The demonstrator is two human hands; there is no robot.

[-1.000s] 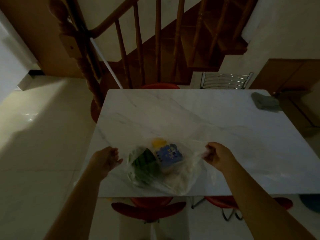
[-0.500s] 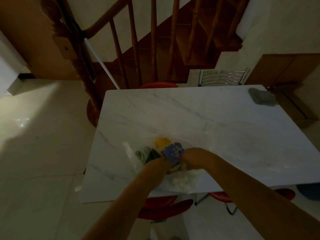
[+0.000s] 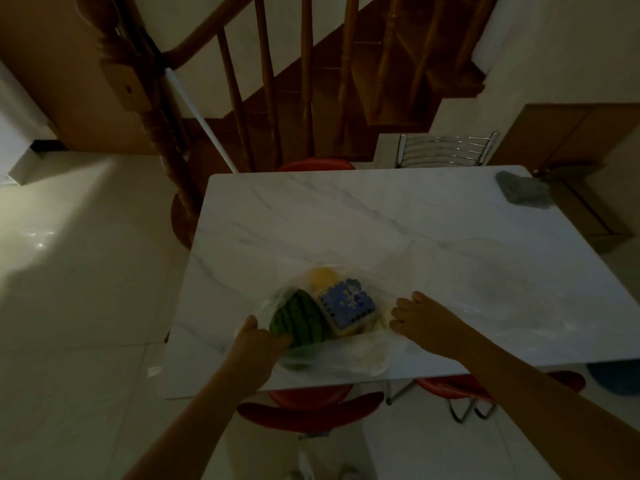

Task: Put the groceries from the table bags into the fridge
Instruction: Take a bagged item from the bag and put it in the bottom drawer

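At the near edge of the marble surface (image 3: pixel 398 230) lies a clear plastic bag (image 3: pixel 346 355), its mouth folded open. Inside sit a green striped watermelon piece (image 3: pixel 298 320), a clear tub with a blue label (image 3: pixel 348 303) touching it on the right, and a yellow item (image 3: pixel 323 276) behind both, too dim to identify. Left hand (image 3: pixel 258 341) grips the melon's near left side, fingers curled against the rind. Right hand (image 3: pixel 420 315) rests flat on the bag film just beside the tub, fingers spread and holding nothing. Judgement: unpacking is at its first item; no goods have left the bag. Next move calls for lifting the melon clear while the right hand pins the film. No fridge is visible.
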